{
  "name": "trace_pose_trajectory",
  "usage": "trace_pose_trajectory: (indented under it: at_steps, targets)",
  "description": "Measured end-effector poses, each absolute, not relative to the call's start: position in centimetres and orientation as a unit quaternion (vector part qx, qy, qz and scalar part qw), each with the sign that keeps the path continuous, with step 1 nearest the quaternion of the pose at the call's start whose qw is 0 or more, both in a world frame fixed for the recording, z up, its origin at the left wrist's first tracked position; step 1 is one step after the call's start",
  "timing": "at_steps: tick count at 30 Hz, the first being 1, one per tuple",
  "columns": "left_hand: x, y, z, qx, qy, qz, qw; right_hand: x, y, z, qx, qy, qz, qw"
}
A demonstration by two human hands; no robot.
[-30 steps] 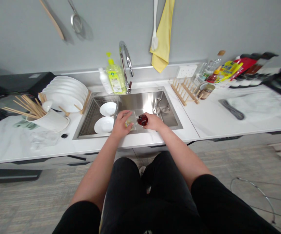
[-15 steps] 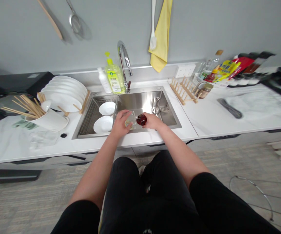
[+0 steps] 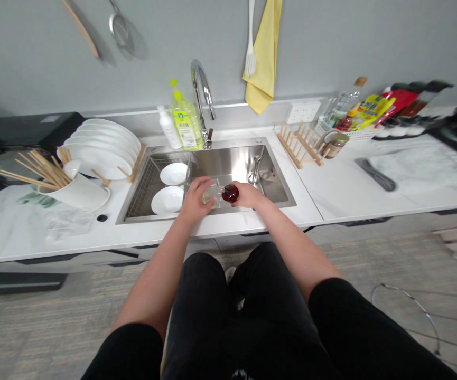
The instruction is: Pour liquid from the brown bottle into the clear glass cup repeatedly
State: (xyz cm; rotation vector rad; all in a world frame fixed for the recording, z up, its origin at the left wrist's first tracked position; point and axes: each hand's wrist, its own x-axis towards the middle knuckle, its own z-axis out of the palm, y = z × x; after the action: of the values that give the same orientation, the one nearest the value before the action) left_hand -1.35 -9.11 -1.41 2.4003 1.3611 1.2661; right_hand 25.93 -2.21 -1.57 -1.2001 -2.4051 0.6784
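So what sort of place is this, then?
It looks like a kitchen, perhaps at home or in an office: there's a stainless steel sink with a chrome tap, stacked white plates beside it, and wooden chopsticks standing in a white holder.

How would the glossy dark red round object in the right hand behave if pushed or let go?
The dark red round object would probably roll if pushed, given its rounded shape, perhaps across the stainless steel sink. Its glossy surface looks smooth, so it may slip from the right hand. It could be fragile if glass, but its material is unclear.
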Motion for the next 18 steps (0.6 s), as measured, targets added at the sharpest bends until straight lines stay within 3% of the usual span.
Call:
trace_pose_trajectory:
  at_steps: [18]
  targets:
    - [-1.55,-8.93,-1.81,0.791,0.443,0.419,0.052,25.8,-2.33,-1.2,-0.427,-0.854,0.24,0.177]
